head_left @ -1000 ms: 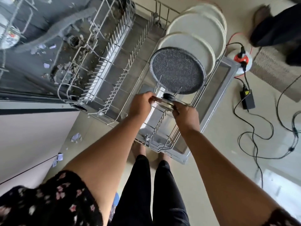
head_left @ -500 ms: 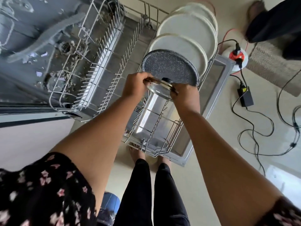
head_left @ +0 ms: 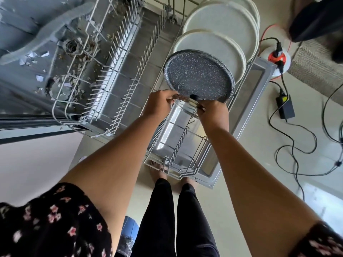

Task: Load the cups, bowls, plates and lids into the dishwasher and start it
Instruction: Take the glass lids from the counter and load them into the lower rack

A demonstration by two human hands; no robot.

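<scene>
Filling the far end of the wire rack (head_left: 201,154), white plates (head_left: 222,25) stand on edge, a speckled grey plate (head_left: 198,75) nearest. Just before it, the left hand (head_left: 157,105) and right hand (head_left: 213,112) pinch a glass lid (head_left: 185,106) by opposite edges, over the rack.

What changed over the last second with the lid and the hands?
The left hand and right hand carried the glass lid forward along the rack, close to the lower edge of the dark plate, tilting it more upright. Neither let go: both still grip its rim. The dark plate and the white plates stayed in their slots.
</scene>
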